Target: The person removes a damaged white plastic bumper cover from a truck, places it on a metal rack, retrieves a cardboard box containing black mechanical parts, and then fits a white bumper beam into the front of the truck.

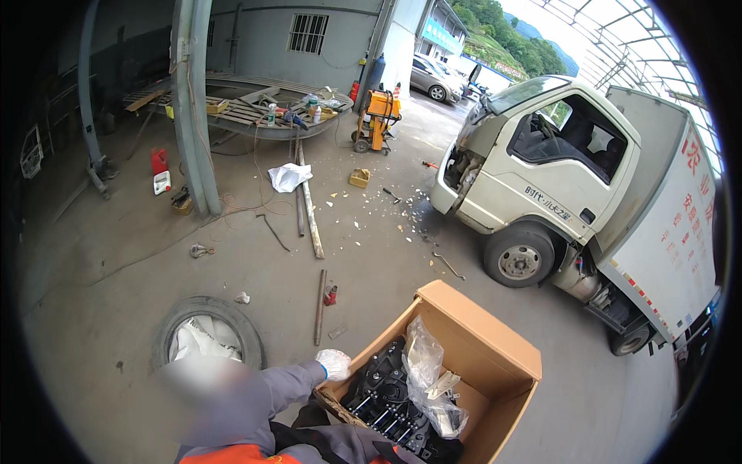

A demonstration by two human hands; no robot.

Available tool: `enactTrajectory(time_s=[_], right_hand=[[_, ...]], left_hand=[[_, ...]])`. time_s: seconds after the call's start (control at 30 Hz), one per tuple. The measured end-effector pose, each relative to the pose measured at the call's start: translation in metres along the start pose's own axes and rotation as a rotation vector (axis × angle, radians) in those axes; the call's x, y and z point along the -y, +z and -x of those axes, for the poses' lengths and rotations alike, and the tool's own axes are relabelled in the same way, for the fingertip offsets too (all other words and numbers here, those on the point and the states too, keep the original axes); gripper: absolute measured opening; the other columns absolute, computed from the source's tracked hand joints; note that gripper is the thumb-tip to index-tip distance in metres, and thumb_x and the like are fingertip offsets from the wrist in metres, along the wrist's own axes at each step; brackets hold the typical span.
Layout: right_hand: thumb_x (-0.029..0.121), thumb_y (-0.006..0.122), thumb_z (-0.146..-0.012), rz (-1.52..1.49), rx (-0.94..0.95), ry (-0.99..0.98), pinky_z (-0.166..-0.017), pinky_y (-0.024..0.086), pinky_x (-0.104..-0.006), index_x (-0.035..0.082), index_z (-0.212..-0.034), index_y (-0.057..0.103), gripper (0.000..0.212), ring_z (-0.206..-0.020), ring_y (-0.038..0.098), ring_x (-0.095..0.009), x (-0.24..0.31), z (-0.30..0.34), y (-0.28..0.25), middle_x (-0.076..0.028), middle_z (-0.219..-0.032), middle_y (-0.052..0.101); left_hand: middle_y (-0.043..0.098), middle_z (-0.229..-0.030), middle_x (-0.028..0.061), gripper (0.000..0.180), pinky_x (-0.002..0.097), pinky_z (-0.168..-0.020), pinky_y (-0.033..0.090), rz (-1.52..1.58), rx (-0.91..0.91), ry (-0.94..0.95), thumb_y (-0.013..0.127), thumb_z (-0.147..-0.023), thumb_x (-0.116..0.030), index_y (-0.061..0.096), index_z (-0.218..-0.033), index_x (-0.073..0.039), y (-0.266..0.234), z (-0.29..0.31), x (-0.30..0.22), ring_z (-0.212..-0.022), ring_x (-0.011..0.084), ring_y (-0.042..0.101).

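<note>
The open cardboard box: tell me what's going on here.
A person's white-gloved left hand is at the left edge of an open brown cardboard box; its exact grip cannot be made out, and the right hand is out of view. Inside the box lie black machine parts and a clear plastic bag. Beyond it stands a white box truck with its front end exposed, and a black rubber tyre lies on the grey floor.
</note>
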State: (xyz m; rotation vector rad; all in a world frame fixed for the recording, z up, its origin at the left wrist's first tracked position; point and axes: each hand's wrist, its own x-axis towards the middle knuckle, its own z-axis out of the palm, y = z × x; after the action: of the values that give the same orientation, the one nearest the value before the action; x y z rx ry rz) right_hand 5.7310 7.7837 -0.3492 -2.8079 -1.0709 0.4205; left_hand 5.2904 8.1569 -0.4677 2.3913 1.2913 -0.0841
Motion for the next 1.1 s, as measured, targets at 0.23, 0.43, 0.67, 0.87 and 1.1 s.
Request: enactTrajectory(time_s=[0.23,0.43,0.67,0.87,1.1], right_hand=[[0.047,0.069,-0.084,0.055,-0.002,0.120,-0.082,0.055,-0.0511,0.004,-0.097,0.076,0.046,-0.092,0.070,-0.045,0.176,-0.116,0.004,-0.027,-0.092,0.072],[0.046,0.073,-0.083,-0.097,-0.113,0.217,-0.079,0.056,-0.0500,0.006,-0.096,0.076,0.042,-0.087,0.070,-0.043,0.325,-0.219,-0.007,-0.024,-0.088,0.072],[0.043,0.072,-0.084,-0.071,-0.165,0.072,-0.074,0.055,-0.0517,0.004,-0.091,0.074,0.039,-0.080,0.068,-0.045,0.426,-0.393,0.016,-0.024,-0.084,0.071],[0.040,0.067,-0.085,-0.054,-0.122,-0.182,-0.077,0.055,-0.0537,0.003,-0.092,0.074,0.039,-0.083,0.069,-0.045,0.578,-0.614,-0.033,-0.027,-0.086,0.070],[0.037,0.073,-0.075,-0.028,-0.111,-0.427,-0.066,0.057,-0.0496,0.002,-0.074,0.071,0.035,-0.070,0.069,-0.042,0.711,-0.829,-0.013,-0.025,-0.070,0.067]], left_hand=[[0.074,-0.100,0.0208,0.039,0.0474,-0.085,0.057,0.020,0.004,0.097,0.057,-0.084,-0.037,0.076,-0.098,-0.005,-0.057,-0.207,0.113,-0.096,0.0356,0.073],[0.074,-0.084,0.0183,0.035,0.0478,-0.076,0.058,-0.010,-0.202,0.142,0.058,-0.085,-0.038,0.073,-0.086,-0.006,-0.181,-0.359,0.188,-0.082,0.0344,0.074],[0.074,-0.085,0.0201,0.040,0.0451,-0.080,0.058,-0.021,-0.169,0.118,0.058,-0.086,-0.040,0.072,-0.087,-0.003,-0.236,-0.503,0.265,-0.083,0.0341,0.074],[0.074,-0.095,0.0232,0.051,0.0450,-0.089,0.056,0.025,-0.064,-0.121,0.055,-0.086,-0.047,0.072,-0.095,0.001,-0.299,-0.628,0.344,-0.094,0.0359,0.073],[0.073,-0.093,0.0270,0.060,0.0473,-0.085,0.057,0.011,0.016,-0.316,0.059,-0.084,-0.054,0.075,-0.095,0.003,-0.382,-0.718,0.432,-0.092,0.0369,0.073]])
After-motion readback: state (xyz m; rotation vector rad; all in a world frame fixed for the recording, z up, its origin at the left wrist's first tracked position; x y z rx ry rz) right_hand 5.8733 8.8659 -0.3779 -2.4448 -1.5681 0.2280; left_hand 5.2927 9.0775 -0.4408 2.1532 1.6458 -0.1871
